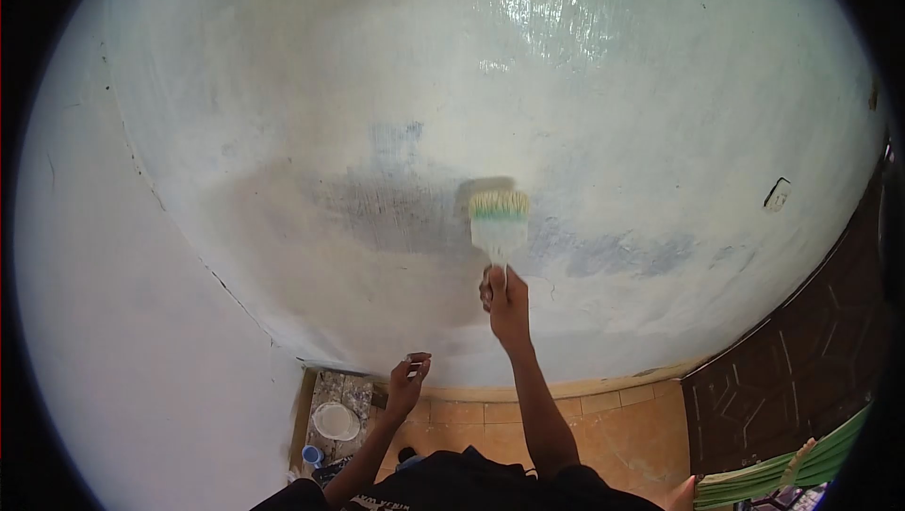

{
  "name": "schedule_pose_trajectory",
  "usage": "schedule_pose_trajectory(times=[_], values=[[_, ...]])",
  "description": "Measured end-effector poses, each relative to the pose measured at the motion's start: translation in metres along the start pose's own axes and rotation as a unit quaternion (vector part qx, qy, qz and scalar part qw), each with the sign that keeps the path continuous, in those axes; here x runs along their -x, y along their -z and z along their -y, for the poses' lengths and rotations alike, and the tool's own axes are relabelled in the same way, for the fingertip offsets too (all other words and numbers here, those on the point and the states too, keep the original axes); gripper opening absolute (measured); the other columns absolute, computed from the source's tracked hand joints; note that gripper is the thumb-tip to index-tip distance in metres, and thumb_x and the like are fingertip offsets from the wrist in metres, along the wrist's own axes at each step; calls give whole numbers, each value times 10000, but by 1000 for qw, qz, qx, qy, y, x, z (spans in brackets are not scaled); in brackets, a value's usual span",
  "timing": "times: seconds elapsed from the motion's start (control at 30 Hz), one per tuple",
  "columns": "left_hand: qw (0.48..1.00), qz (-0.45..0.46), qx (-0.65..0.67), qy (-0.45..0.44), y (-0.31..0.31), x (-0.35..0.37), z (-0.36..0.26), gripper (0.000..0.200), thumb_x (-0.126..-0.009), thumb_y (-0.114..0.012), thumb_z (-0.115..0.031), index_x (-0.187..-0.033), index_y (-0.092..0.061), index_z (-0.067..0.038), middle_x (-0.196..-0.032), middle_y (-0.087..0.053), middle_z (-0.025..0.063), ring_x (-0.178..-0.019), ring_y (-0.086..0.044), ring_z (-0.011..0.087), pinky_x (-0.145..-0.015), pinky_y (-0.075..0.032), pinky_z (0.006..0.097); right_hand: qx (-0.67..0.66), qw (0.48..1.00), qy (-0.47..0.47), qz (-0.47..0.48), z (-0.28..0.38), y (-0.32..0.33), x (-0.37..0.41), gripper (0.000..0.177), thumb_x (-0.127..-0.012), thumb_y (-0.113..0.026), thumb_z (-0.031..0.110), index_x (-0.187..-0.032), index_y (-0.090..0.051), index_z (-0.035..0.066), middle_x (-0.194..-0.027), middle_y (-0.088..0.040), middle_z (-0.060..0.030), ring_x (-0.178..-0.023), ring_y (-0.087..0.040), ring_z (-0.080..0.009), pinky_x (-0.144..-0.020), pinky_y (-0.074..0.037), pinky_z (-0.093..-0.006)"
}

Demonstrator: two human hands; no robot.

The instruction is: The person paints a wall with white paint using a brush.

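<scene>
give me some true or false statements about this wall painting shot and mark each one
1. The right hand holds a brush against the wall. True.
2. The brush's bristles point down at the floor. False: they point up, on the wall.
3. A white container sits on the floor near the corner. True.
4. The left hand also grips the brush. False: it is lower, apart from the brush.
5. The door is white. False: it is dark brown.

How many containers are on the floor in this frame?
2. A white bucket stands on the floor, in the corner below the left hand. A small blue cup sits beside it, nearer the camera. The person's body may hide others.
</scene>
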State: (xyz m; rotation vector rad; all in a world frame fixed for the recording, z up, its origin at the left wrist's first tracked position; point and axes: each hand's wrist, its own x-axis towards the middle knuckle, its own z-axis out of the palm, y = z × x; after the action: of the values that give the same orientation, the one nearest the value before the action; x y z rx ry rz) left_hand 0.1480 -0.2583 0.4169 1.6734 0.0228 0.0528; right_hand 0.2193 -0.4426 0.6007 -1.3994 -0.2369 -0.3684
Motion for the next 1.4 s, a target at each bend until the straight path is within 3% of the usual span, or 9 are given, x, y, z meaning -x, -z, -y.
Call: schedule_pose_trajectory(times=[0.27,0.37,0.47,0.57,0.77,1.03,1.23,1.33,1.4], values=[[999,25,11,-32,3,-13,-5,165,-947,-591,-150,-1073,-636,-53,-979,-662,46,-871,-612,128,-736,-496,297,20,995,-95,-34,-121,9,50,433,-1023,-388,412,-694,-390,131,-523,-316,66,-416,-288,-29,-378,-250,-208],[999,29,9,-14,8,-16,-2,158,-945,-594,-140,-1071,-635,-53,-996,-662,43,-872,-613,127,-734,-499,299,-44,985,-158,-58,-107,1,69,434,-1018,-391,430,-706,-413,129,-532,-324,71,-422,-297,-24,-381,-240,-200],[999,49,4,-11,10,-23,-4,156,-945,-594,-142,-1067,-634,-53,-1011,-663,38,-877,-613,124,-732,-500,295,6,1000,-10,-23,-49,-9,17,430,-1021,-388,426,-723,-417,117,-542,-315,75,-436,-284,-17,-387,-215,-202],[998,62,0,-31,12,-35,-6,153,-946,-592,-146,-1061,-633,-55,-1017,-663,36,-882,-615,124,-731,-499,290,-53,998,-23,-21,-15,-18,-21,439,-1031,-371,404,-695,-405,123,-536,-315,74,-440,-282,-17,-393,-208,-208],[998,54,14,-30,18,-40,-3,149,-944,-595,-153,-1053,-633,-58,-1019,-660,35,-885,-616,125,-734,-499,285,67,991,-96,-66,-141,-3,58,446,-1023,-386,420,-688,-398,126,-509,-332,64,-415,-315,-34,-381,-260,-205],[994,99,-17,-41,21,-60,0,154,-943,-595,-164,-1050,-625,-57,-1046,-657,41,-891,-627,137,-746,-511,300,-54,995,-47,-70,-13,-2,-4,443,-1032,-373,397,-682,-368,124,-553,-314,63,-444,-251,-22,-388,-192,-220],[994,107,-1,-33,9,-47,3,161,-943,-597,-166,-1061,-626,-59,-1057,-659,48,-889,-625,137,-749,-509,299,-27,987,-132,-88,-108,16,62,444,-1017,-400,431,-693,-388,127,-538,-316,69,-432,-255,-19,-394,-196,-207],[994,106,-4,-22,0,-38,21,160,-943,-598,-156,-1068,-628,-61,-1067,-656,47,-887,-620,132,-752,-505,292,-60,980,-170,-87,-86,21,77,456,-1022,-395,414,-674,-393,120,-522,-319,67,-428,-263,-25,-395,-203,-212],[995,101,-5,-8,-7,-33,19,161,-943,-597,-150,-1072,-628,-58,-1071,-653,42,-896,-615,126,-759,-501,287,14,993,-74,-90,-41,26,47,443,-1028,-391,390,-684,-405,111,-522,-323,66,-430,-265,-28,-397,-205,-217]])
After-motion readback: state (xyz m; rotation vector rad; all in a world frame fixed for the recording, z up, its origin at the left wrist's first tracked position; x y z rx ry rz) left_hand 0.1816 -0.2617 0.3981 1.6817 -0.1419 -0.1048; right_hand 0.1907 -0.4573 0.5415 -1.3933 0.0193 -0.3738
